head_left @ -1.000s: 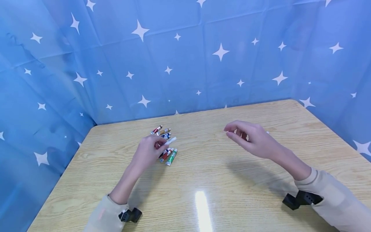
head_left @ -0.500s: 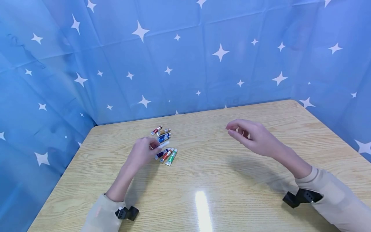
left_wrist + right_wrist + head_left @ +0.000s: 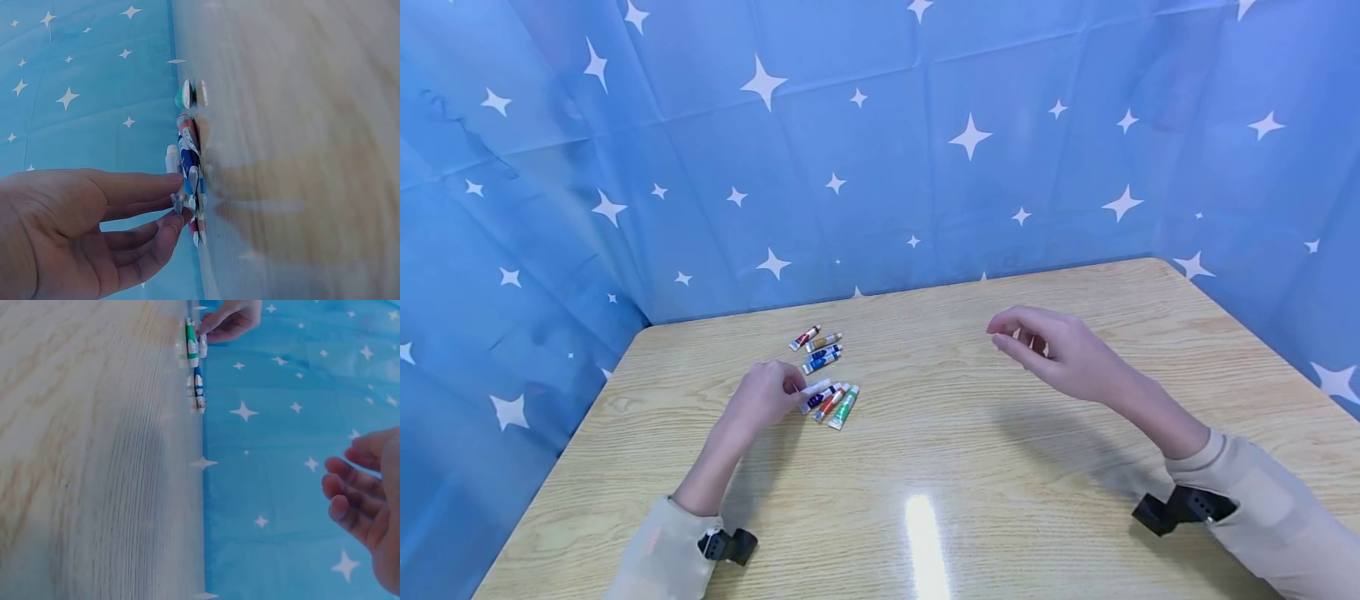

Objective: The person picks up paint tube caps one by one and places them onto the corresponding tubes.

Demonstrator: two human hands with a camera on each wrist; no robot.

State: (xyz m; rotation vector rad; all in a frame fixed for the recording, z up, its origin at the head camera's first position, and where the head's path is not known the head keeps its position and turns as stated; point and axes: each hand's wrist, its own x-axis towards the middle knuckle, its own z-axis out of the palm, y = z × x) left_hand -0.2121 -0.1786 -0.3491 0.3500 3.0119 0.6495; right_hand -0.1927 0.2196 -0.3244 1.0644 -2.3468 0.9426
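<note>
This seems a curtained-off recording space — starry blue cloth edging a wood-grain table, cameras on both sleeves.

Stretches the left forearm forward and slightly inward, on a slant. Pinches with the left hand, setting a nearly straight left thumb against bent left fingers, with tips close together. Holds the right forearm out on a slant toward the middle, with the right hand aloft, well apart from the other. Curls the right fingers loosely inward, with the right thumb near them across a narrow gap.
</note>
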